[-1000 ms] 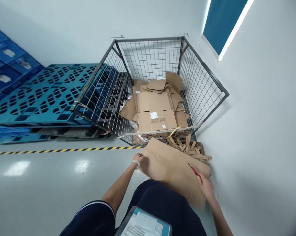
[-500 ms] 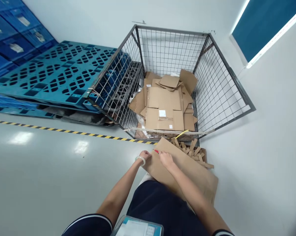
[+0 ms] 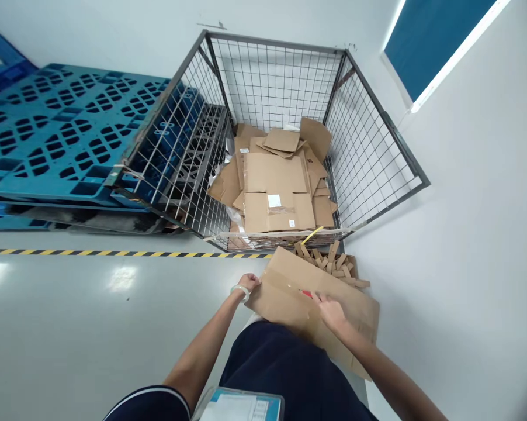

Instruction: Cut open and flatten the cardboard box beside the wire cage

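A large cardboard box [image 3: 290, 278], flattened in shape, lies tilted in front of my body. At its left edge my left hand [image 3: 249, 282], with a pale bangle on the wrist, is closed on the cardboard. My right hand [image 3: 330, 310] is over the middle of the box, its fingers wrapped round a red cutter [image 3: 307, 293]. The tip of the cutter points left, at the seam across the cardboard. Most of the cutter's handle is hidden by my fingers.
Beyond the box stands a wire mesh cage [image 3: 274, 41] holding flattened cardboard [image 3: 274, 175]. A box of cardboard strips [image 3: 333, 263] sits against the cage's front right. Blue pallets [image 3: 66, 128] are at the left, a striped floor line [image 3: 114, 253] runs below them, and a wall [image 3: 465, 234] rises at the right.
My right hand has moved right and toward my body along the cardboard with the red cutter. My left hand still holds the left edge. The whole view has shifted slightly.
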`<state>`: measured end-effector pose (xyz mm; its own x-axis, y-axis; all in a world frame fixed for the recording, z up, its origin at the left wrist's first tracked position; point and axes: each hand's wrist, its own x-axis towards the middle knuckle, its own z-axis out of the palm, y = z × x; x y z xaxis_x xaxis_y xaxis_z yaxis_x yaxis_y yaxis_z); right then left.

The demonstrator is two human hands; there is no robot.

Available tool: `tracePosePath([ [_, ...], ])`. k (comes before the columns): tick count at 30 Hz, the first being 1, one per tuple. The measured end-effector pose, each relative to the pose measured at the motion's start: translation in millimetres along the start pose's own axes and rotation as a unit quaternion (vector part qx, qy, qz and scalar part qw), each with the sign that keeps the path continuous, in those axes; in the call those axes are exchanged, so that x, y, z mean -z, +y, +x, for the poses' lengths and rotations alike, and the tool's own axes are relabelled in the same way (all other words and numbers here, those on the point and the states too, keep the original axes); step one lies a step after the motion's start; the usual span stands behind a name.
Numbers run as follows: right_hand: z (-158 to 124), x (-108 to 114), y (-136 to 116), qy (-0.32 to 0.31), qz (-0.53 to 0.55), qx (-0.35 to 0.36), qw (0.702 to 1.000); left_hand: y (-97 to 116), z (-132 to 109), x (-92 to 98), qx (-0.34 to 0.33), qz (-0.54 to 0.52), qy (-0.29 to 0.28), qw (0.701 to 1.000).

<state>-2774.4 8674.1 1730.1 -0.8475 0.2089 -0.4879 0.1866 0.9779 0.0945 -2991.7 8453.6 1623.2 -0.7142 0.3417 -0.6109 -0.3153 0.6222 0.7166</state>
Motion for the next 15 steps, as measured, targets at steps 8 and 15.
tracePosePath([
  [8,-7,21,-5,0.023,0.022,-0.009,0.999,5,6,1.8,0.013,-0.003,-0.015,1.0],
  [15,6,64,-16,0.032,0.043,0.012,0.998,8,8,2.1,0.025,-0.014,-0.016,0.999],
])
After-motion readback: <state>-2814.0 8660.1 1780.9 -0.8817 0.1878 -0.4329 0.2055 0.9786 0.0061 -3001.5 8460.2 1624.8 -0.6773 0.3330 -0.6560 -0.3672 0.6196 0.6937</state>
